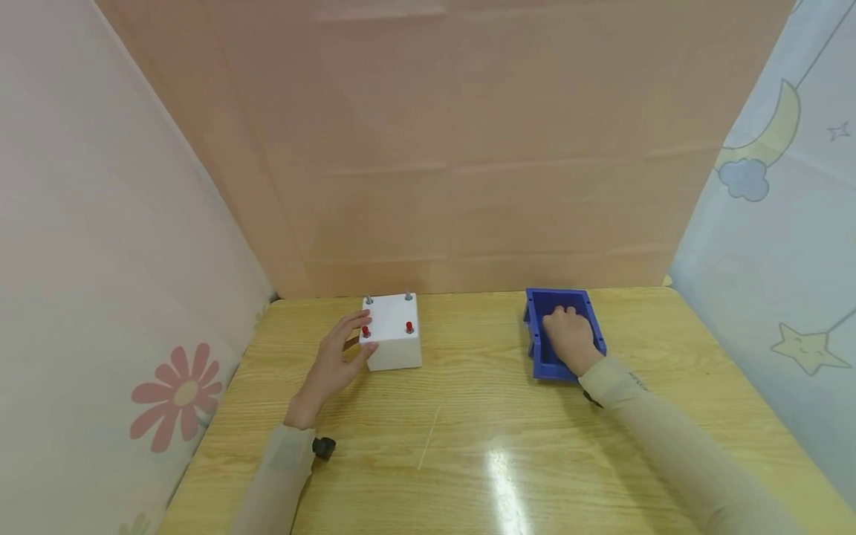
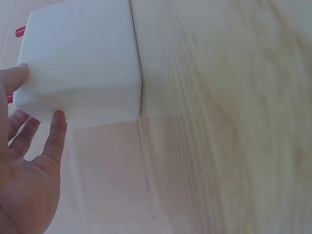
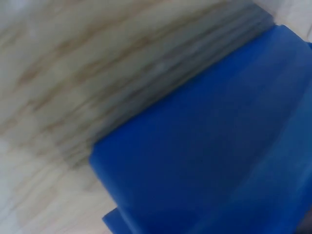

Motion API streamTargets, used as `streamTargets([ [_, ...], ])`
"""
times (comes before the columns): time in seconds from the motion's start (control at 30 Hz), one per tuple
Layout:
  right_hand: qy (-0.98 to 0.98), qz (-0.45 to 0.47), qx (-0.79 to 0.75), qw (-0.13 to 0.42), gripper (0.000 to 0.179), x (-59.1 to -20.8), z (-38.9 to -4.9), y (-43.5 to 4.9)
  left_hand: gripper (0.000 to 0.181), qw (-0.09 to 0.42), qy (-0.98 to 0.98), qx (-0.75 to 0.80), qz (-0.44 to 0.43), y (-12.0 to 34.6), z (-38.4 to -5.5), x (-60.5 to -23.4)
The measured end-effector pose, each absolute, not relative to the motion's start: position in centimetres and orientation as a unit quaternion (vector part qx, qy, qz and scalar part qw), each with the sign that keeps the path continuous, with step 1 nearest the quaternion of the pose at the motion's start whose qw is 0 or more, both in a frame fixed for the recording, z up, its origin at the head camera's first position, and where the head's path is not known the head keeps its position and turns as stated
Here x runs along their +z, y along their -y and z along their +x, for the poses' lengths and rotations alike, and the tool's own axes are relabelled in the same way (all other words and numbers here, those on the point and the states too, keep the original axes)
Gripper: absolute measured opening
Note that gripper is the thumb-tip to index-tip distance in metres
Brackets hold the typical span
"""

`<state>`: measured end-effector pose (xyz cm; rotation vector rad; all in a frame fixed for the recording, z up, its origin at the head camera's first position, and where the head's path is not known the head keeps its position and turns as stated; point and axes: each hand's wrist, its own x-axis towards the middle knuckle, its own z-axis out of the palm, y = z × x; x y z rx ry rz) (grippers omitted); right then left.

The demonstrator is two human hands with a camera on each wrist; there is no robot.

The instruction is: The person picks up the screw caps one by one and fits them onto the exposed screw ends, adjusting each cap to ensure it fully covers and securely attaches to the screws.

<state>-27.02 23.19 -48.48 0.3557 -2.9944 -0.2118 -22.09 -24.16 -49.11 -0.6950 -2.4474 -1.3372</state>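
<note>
A white box [image 1: 394,352] stands on the table, with a metal bolt at each of its two far top corners and a red cap [image 1: 409,327] at each of its two near ones. My left hand [image 1: 337,355] holds the box at its left near side, thumb on the front and fingers along the left side and top edge. To the right is a blue bin [image 1: 553,371]. My right hand [image 1: 571,340] reaches down inside it; its fingertips and anything they touch are hidden. The right wrist view shows mostly the blue bin's wall [image 3: 195,146], blurred.
The light wooden table [image 1: 468,423] carries both containers near its far edge. A tan backdrop [image 1: 468,148] rises behind it. Printed cloth hangs at the left [image 1: 100,223] and right [image 1: 796,245]. Bright glare lies on the near part of the table.
</note>
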Motion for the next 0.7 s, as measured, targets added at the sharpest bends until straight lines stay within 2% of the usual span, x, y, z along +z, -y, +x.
streamTargets([
  [0.7,0.989,0.112,-0.073,0.059,0.011,-48.84,-27.19,-23.11,0.049,0.127,0.846,-0.463,-0.234,24.19,-22.06,-49.06],
])
